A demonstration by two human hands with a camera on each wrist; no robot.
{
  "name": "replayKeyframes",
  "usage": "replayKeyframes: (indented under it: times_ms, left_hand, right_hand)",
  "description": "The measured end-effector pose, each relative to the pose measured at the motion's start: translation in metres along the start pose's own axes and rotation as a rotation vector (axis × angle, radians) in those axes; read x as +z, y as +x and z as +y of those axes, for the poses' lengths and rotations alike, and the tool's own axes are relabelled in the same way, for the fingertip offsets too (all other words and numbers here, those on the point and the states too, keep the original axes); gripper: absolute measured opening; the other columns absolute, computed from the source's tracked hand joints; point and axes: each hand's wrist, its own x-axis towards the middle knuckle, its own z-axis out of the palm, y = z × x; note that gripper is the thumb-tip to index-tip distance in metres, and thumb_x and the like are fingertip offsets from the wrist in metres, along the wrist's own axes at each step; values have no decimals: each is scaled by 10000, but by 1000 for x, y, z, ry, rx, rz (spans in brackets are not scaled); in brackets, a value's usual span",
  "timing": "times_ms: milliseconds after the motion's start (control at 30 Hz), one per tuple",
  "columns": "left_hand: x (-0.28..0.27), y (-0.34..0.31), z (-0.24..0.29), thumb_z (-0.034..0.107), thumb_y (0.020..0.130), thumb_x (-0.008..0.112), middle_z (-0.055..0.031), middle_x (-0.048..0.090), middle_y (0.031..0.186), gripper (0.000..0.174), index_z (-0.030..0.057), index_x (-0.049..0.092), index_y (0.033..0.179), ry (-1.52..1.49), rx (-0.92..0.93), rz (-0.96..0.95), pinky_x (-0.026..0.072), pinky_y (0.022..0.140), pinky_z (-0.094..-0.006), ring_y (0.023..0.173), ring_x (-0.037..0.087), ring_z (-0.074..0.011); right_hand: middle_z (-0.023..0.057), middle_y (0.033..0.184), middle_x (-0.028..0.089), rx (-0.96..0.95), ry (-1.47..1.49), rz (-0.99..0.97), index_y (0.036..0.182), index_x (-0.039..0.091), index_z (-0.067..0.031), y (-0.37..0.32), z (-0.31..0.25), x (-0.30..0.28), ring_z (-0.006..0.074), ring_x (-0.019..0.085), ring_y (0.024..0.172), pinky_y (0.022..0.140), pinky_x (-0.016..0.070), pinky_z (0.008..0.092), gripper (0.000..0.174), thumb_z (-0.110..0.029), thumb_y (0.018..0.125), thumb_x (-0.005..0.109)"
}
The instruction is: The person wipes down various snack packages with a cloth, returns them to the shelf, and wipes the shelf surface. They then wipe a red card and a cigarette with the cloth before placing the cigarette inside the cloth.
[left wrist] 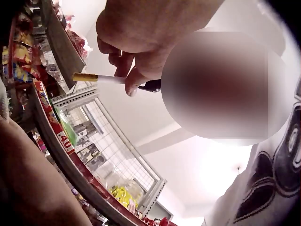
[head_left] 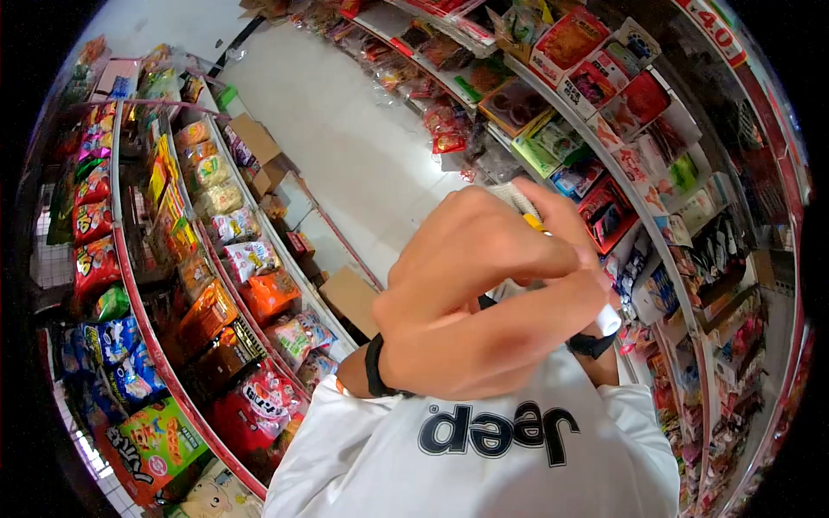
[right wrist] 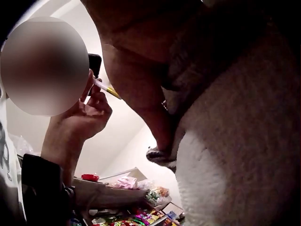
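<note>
In the head view my left hand [head_left: 484, 285] reaches across the front of the chest and pinches a cigarette [head_left: 608, 321] between thumb and finger. Its white end sticks out below the fingertips. From the left wrist view, the cigarette [left wrist: 87, 77] shows its yellow end pointing away from the blurred face. My right hand [head_left: 561, 211] is mostly hidden behind the left one, with a finger curved over a pale grey, ribbed cloth [head_left: 511, 198]. The right wrist view has the right hand [right wrist: 134, 75] dark and close, its thumb down at the cloth [right wrist: 202, 174].
Shelves of bagged snacks [head_left: 250, 259] run along the left. On the right stand shelves of small packets and boxes [head_left: 596, 78], a price strip [head_left: 712, 30] above them. Cardboard boxes [head_left: 350, 302] sit beside the left shelves. Pale floor [head_left: 319, 129] stretches ahead.
</note>
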Motion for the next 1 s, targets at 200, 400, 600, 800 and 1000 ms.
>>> replayKeyframes:
  times_ms: [200,400,600,800,1000]
  left_hand:
    - [-3,0,-3,-28,524,671,-55,556,688,217,18,628,733,7,27,-15,362,470,-236,561,489,-150]
    - [-12,-2,-6,-40,570,795,-101,628,814,360,38,613,870,11,35,-86,355,500,-235,590,555,-142]
    - [-10,-3,5,46,775,680,-175,617,870,380,-11,493,1100,-504,-714,352,482,530,-265,592,590,-207]
    - [-32,-15,-42,112,891,551,-176,621,911,290,-3,427,1126,-835,-1074,306,522,602,-273,652,625,-169]
    - [-31,-19,-57,107,908,516,-146,614,915,200,28,456,1082,-1188,-1299,365,525,619,-257,665,621,-148]
  right_hand:
    - [230,751,569,-109,-127,-102,868,538,19,1,-5,1,425,542,715,597,429,388,297,-197,696,647]
    - [240,751,559,-104,-183,-158,833,507,19,-1,-8,-1,437,528,717,597,427,398,300,-214,711,650]
    - [180,790,603,-206,-4,-37,921,542,-23,-1,-2,6,351,594,734,640,452,356,317,-207,721,706]
    - [94,887,628,-291,24,72,994,564,-36,-7,-22,1,214,639,806,719,472,284,376,-164,688,739]
    - [90,889,634,-365,60,126,971,581,-28,-14,-29,-4,192,639,795,709,476,272,349,-131,675,736]
